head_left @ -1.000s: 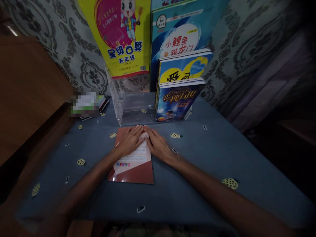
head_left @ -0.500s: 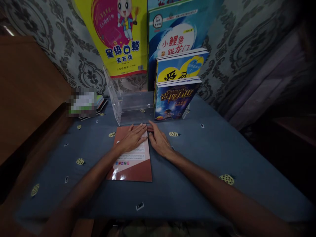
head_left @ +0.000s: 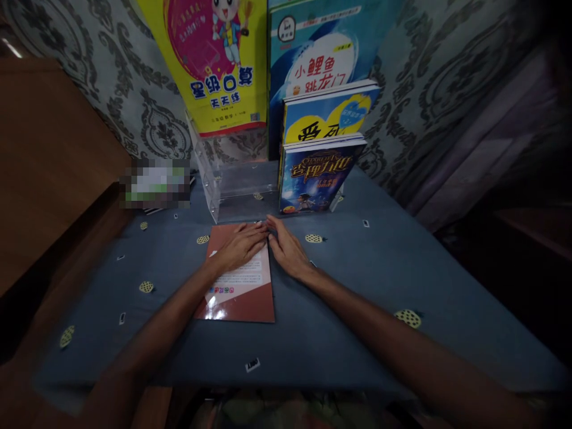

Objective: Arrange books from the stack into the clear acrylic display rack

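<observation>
A brown-red book [head_left: 243, 308] with a pale printed panel lies flat on the cloth, its lettering upside down to me. My left hand [head_left: 242, 246] rests across its upper part, palm down, with the fingers stretched toward the top right corner. My right hand [head_left: 288, 249] stands on its side by the book's upper right edge. Its fingers are extended and meet the left fingertips at that corner, while the thumb is apart. Just beyond the book is a clear acrylic rack [head_left: 239, 205], whose right half holds a dark blue book [head_left: 313, 179].
Behind the dark blue book stand a yellow-and-blue book [head_left: 328, 116] and a teal book [head_left: 308, 47]. A yellow workbook [head_left: 223, 89] fills the rack's upper left. A partly blurred pile of books [head_left: 156, 182] lies at the left, near a wooden panel [head_left: 58, 155]. Blue-grey cloth [head_left: 335, 345] covers the table.
The view has tilted slightly, so everything sits a little higher. Both hands and the brown-red book keep nearly the same places relative to each other.
</observation>
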Demonstrator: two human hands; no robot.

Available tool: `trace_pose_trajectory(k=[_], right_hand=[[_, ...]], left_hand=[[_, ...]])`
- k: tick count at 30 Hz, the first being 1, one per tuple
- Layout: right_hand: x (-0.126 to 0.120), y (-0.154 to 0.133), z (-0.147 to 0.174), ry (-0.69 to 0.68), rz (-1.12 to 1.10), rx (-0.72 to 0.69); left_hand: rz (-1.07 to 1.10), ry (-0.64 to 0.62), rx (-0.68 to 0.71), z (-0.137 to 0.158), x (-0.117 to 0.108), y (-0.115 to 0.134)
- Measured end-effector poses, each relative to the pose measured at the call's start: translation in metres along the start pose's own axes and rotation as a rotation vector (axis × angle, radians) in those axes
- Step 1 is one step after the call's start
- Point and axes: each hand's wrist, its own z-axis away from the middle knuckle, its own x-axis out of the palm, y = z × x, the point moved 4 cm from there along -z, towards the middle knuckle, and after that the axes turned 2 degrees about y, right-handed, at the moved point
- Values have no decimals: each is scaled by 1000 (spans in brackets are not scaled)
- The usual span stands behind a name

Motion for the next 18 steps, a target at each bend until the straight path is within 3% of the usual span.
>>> trace_pose_trajectory(k=[7,18], right_hand=[[1,-5,-2,-69,-3,-19],[-1,-2,-1,-102,108,1]], left_hand=[[22,90,150,1,-11,10],[62,98,162,13,-12,16]])
